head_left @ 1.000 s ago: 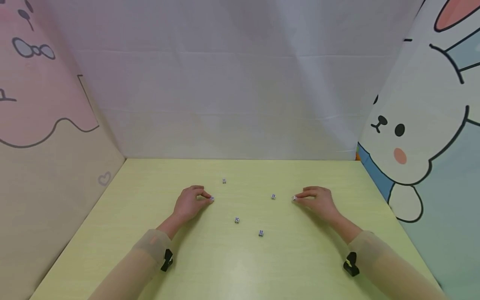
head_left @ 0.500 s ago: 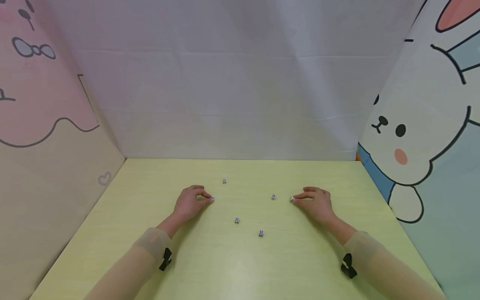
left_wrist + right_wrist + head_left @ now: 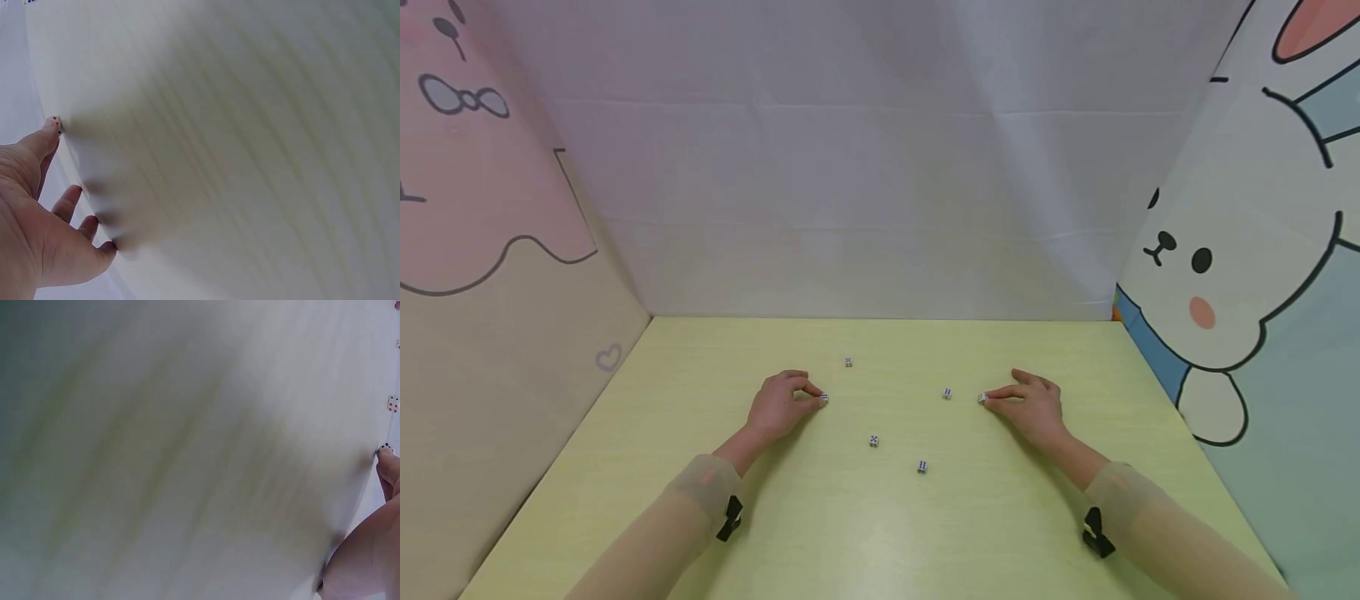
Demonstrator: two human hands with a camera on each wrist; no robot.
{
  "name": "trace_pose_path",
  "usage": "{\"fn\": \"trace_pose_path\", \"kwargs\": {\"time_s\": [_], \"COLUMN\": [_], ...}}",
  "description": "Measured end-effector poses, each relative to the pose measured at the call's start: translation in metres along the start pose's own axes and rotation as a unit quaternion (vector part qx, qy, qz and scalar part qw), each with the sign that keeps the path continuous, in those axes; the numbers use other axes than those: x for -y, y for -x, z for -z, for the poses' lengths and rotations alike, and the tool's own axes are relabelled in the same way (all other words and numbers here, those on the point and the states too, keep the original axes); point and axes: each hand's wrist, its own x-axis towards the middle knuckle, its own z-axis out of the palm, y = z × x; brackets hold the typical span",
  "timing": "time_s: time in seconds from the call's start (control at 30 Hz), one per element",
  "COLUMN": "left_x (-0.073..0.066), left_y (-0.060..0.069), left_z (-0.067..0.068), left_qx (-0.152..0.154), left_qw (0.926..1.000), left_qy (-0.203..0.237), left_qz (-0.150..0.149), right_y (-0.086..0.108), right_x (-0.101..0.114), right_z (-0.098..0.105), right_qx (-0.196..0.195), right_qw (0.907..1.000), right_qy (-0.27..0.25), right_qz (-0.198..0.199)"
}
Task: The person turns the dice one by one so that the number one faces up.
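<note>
Left hand (image 3: 777, 410) is pinching one die (image 3: 824, 398), right hand (image 3: 1033, 408) a second die (image 3: 982, 399) — I'm counting four more dice (image 3: 874, 441) scattered on the surface (image 3: 880, 533)

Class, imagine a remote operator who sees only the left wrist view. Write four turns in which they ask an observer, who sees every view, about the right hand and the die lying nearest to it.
Operator: My view shows the left hand holding a die. What is the right hand doing?
Observer: It is pinching another die between its fingertips.
Operator: Where is the nearest loose die to that hand?
Observer: In the head view, it lies on the table just to the left of the one being pinched, with a gap between them.
</note>
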Motion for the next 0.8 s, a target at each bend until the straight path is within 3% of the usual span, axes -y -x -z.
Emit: {"fn": "trace_pose_path", "kwargs": {"time_s": [0.5, 0.8], "left_x": [-0.001, 0.000], "left_y": [0.000, -0.001], "left_z": [0.001, -0.001], "left_qx": [0.002, 0.002], "left_qw": [1.0000, 1.0000], "left_qy": [-0.001, -0.005], "left_qz": [0.005, 0.005], "right_y": [0.003, 0.006], "right_x": [0.002, 0.001], "right_z": [0.007, 0.011], "right_qx": [0.005, 0.005], "right_qw": [0.9964, 0.9952], "right_qy": [0.059, 0.064], "right_qz": [0.060, 0.074]}}
